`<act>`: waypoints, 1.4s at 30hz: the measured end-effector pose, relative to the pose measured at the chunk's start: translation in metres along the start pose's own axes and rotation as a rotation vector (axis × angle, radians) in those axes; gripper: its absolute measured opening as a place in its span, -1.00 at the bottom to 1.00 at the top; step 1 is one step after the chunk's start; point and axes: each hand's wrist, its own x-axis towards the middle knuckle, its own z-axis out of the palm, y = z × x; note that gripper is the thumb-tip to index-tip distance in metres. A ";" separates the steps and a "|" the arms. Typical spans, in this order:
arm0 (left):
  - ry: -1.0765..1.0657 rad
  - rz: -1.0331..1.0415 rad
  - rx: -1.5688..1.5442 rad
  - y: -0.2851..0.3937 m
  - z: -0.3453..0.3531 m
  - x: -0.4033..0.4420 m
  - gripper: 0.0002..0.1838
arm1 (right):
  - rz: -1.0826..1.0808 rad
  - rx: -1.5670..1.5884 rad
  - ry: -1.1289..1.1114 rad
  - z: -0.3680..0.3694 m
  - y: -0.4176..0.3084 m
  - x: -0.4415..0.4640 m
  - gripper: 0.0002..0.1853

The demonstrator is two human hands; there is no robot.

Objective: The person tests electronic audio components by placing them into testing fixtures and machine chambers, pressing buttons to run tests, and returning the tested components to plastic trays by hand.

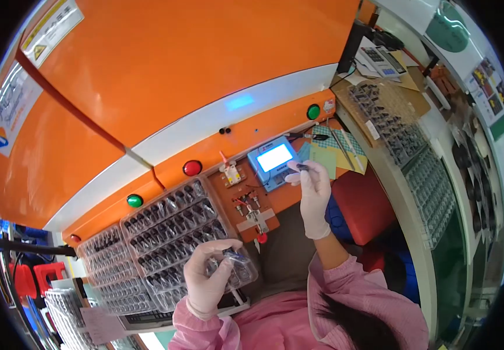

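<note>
Both my hands wear thin white gloves. My left hand [208,273] is closed over the near right part of a clear plastic tray [173,233] filled with rows of small dark parts. Between its thumb and fingers is a small dark part with a shiny clear end [235,255]. My right hand [315,195] is raised beside a blue meter [271,179] with a bright screen. Its thumb and fingertips pinch a small dark part [302,167]; its exact kind is too small to tell. A small clamp fixture with a red knob [256,219] stands between the hands.
An orange machine front [199,64] rises ahead, with a red button [192,168] and green buttons [314,111]. A second filled tray [114,271] lies to the left. At right are a red stool seat [361,205], more part trays [389,125] and a calculator [383,61].
</note>
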 end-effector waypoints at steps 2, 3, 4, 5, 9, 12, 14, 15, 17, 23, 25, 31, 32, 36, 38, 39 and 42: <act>-0.001 0.006 0.041 0.000 -0.005 -0.001 -0.71 | 0.000 -0.022 0.055 -0.015 0.022 0.005 -0.80; 0.011 0.007 0.090 0.000 -0.010 0.000 -0.73 | 0.009 -0.035 0.102 -0.021 0.032 0.008 -0.80; 0.022 0.014 0.138 0.000 -0.014 0.002 -0.75 | 0.014 -0.046 0.151 -0.025 0.037 0.012 -0.80; -0.001 0.035 0.137 0.002 -0.017 0.003 -0.75 | -0.009 -0.046 0.172 -0.026 0.039 0.015 -0.80; 0.078 -0.061 0.191 0.020 -0.034 0.002 -0.78 | -0.046 0.013 0.268 -0.024 0.044 0.010 -0.81; 0.025 -0.027 0.186 0.021 -0.063 0.005 -0.73 | -0.018 0.056 0.287 -0.029 0.047 0.015 -0.81; -0.052 0.016 0.189 0.019 -0.079 0.020 -0.69 | -0.022 0.072 0.324 -0.029 0.046 0.014 -0.81; -0.050 -0.001 0.204 0.018 -0.083 0.028 -0.69 | -0.007 0.092 0.323 -0.028 0.046 0.014 -0.81; -0.029 -0.044 0.228 0.017 -0.087 0.044 -0.70 | -0.001 0.103 0.331 -0.027 0.046 0.016 -0.81; -0.111 0.092 0.538 0.007 -0.065 0.120 -0.79 | 0.059 0.153 0.293 -0.031 0.045 0.016 -0.81; -0.141 0.168 0.616 0.003 -0.060 0.147 -0.79 | 0.072 0.144 0.283 -0.031 0.045 0.016 -0.81; -0.328 0.115 0.342 -0.032 -0.063 0.208 -0.79 | 0.067 0.184 0.254 -0.035 0.042 0.017 -0.80; -0.329 0.118 0.346 -0.034 -0.063 0.211 -0.79 | 0.072 0.199 0.244 -0.036 0.042 0.017 -0.79; -0.351 0.097 0.244 -0.038 -0.071 0.211 -0.79 | 0.073 0.185 0.167 -0.039 0.042 0.013 -0.78; -0.376 0.099 0.225 -0.036 -0.070 0.212 -0.80 | 0.084 0.193 0.177 -0.038 0.039 0.013 -0.78; -0.384 0.103 0.213 -0.036 -0.071 0.211 -0.80 | 0.090 0.192 0.190 -0.037 0.036 0.014 -0.78; -0.390 0.110 0.180 -0.037 -0.073 0.211 -0.79 | 0.072 0.309 0.180 -0.030 0.016 0.015 -0.79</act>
